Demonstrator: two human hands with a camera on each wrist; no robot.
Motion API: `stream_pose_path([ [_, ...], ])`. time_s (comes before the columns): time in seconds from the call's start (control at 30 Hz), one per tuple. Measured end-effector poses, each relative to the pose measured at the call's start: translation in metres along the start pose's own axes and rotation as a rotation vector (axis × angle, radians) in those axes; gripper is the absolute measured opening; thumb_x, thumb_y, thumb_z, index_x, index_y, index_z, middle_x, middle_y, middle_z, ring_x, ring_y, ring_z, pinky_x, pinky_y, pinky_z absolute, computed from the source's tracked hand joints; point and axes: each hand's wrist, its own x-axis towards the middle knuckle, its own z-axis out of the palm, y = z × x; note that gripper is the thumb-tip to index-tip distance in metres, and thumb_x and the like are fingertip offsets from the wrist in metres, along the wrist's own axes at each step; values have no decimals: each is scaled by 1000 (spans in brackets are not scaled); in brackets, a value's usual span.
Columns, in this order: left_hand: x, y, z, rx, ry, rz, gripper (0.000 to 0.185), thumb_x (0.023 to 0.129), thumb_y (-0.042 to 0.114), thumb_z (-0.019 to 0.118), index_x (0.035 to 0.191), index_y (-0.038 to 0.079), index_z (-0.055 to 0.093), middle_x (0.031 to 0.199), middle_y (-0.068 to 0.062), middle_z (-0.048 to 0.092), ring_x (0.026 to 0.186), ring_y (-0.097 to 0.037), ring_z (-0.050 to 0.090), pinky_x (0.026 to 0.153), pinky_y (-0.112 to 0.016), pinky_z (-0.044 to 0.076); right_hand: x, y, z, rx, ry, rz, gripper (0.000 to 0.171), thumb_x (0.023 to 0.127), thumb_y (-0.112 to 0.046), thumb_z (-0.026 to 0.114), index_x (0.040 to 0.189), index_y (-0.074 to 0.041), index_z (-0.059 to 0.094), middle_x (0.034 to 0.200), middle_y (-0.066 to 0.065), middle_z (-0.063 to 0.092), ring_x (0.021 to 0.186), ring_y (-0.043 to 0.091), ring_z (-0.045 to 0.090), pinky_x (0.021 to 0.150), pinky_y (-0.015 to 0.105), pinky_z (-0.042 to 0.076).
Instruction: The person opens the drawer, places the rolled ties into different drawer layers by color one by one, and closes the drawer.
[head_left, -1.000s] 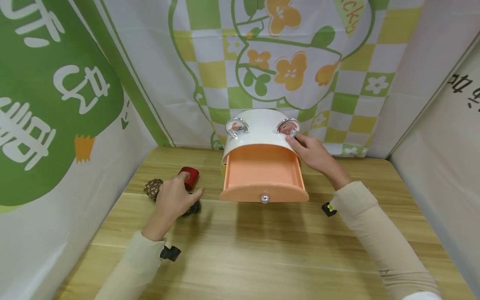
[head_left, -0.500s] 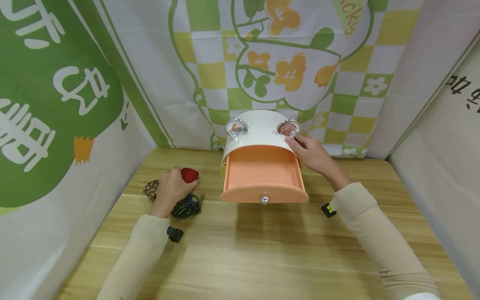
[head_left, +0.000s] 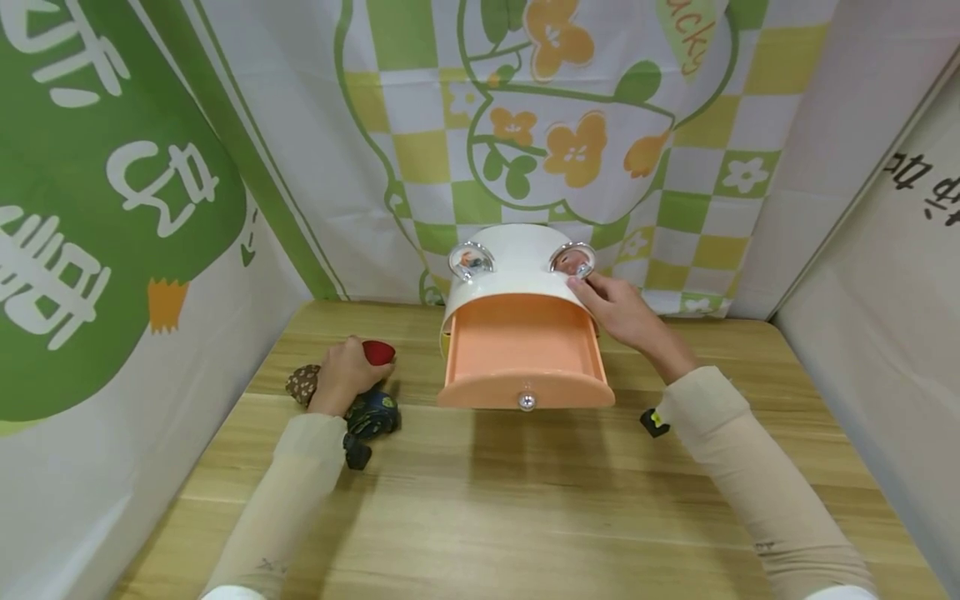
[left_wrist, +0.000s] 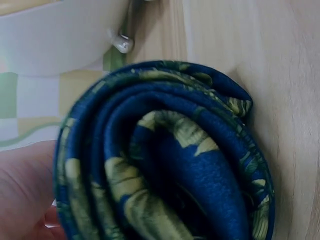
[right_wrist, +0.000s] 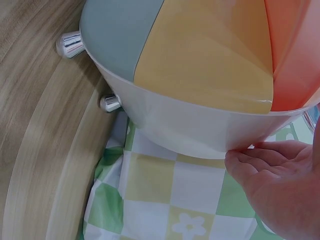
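My left hand grips a rolled-up red tie, thumb on its near side. A brown patterned roll lies left of the hand, partly hidden by it. Closer to me is a dark blue floral rolled-up tie, whose layered folds fill much of the left wrist view. My right hand rests on the right side of a rounded white drawer box; in the right wrist view its fingers lie nearly straight against the wall. The peach top drawer is pulled out, nothing inside.
Two round chrome-rimmed pieces stand up from the box top. Below the peach drawer are a yellow drawer and a grey-blue one. Chrome feet hold the box on the wooden table. Printed cloth hangs behind.
My left hand has moved slightly away from me and closed round the red tie, uncovering the blue floral one. The right hand and drawer keep their place.
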Motion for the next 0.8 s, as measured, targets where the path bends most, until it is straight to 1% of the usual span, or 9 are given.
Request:
stream_pose_path([
  [0.13,6,-4,5,5,-7,-10,70,89,40,79,129,-14,61,121,-38,68,108,-52,69,89,-59,59,0,0,0,2,-3,3,77,109,-60,39,162,-4,39,154,26,55,137,40,57,114,58,45],
  [0.2,8,-4,8,11,-10,-19,68,88,39,80,128,-13,62,122,-37,68,108,-52,69,89,-59,59,0,0,0,-1,-5,3,77,109,-61,39,162,-4,39,154,25,55,136,39,57,114,58,46],
  [0.43,12,-3,12,17,-7,-27,66,87,35,83,128,-12,62,121,-37,68,108,-53,68,90,-60,58,0,1,0,-15,13,2,79,108,-64,38,160,-5,43,144,24,61,124,37,60,107,56,49],
  [0.57,13,-5,12,10,-1,-27,63,88,31,82,129,-12,62,122,-37,68,109,-53,68,91,-60,58,1,1,0,-15,15,2,80,108,-65,38,160,-5,43,144,24,61,123,36,60,106,55,49],
  [0.8,14,-7,11,-23,-11,-38,61,85,28,84,126,-12,63,122,-36,69,108,-50,69,91,-58,58,-1,0,0,-16,5,7,78,108,-62,39,161,-5,41,149,24,58,129,37,59,110,57,47],
])
